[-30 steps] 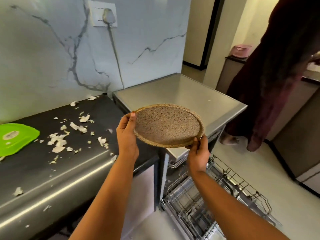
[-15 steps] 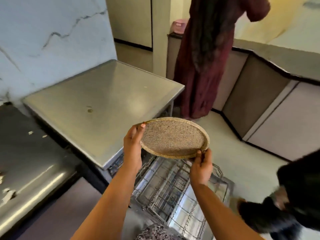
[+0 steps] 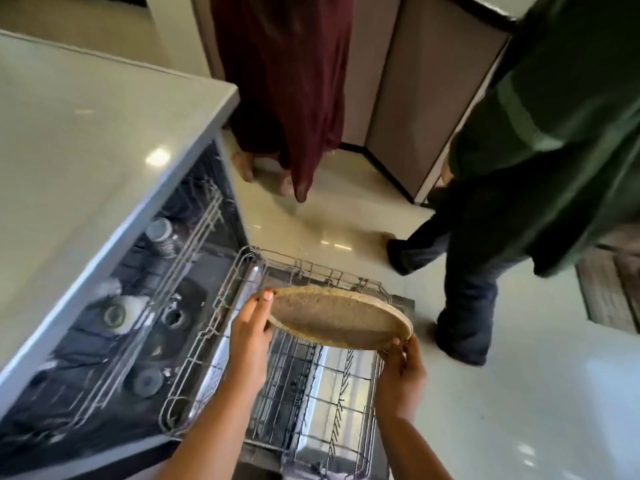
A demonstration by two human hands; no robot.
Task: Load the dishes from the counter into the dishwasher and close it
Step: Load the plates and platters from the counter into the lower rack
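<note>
Now | L hand [image 3: 251,336], R hand [image 3: 401,372] on plate [image 3: 332,318] rim | over rack [image 3: 308,389]

Left of the left hand [image 3: 251,327], dishes [image 3: 128,315] inside the dishwasher [image 3: 104,133] are too blurred to name. The plate [image 3: 336,318] it grips hides part of the rack [image 3: 311,393] beneath

person in maroon garment [image 3: 287,81] far centre | person in green top [image 3: 554,133] right | cabinets [image 3: 426,81] behind

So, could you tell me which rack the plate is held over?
The lower rack, pulled out beneath the plate; the upper rack sits inside, holding dishes.
</note>
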